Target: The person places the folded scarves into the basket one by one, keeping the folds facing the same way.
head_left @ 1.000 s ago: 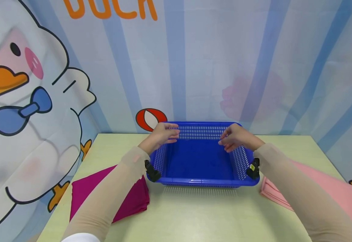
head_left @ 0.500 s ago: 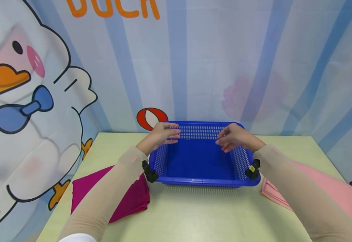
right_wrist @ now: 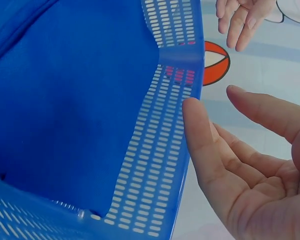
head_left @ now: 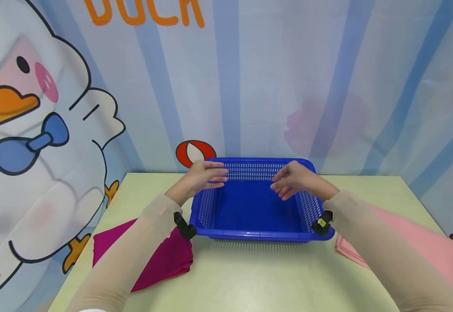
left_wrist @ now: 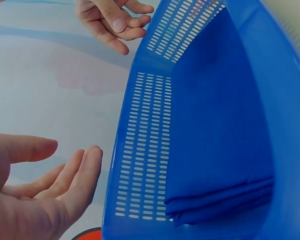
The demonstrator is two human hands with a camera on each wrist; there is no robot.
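A blue plastic basket [head_left: 257,236] with slotted walls stands at the back of the table. A folded blue cloth [left_wrist: 215,110] lies flat inside, covering most of its floor; its layered folded edge shows in the left wrist view. Above the basket's left wall hovers my left hand [head_left: 203,177], fingers loosely spread and holding nothing. My right hand [head_left: 294,178] is over the right part of the basket, its fingers slightly bent, thumb apart, with nothing between them. Both palms face each other across the basket.
To the left lies a folded magenta cloth [head_left: 168,260], partly hidden by the left sleeve. A folded pink cloth [head_left: 429,242] lies at the right, partly under the right sleeve in view. A printed duck curtain [head_left: 265,78] hangs right behind the pale table [head_left: 250,277].
Both hands have shifted slightly left and a little toward me in the head view. The basket and the cloths have stayed in place.
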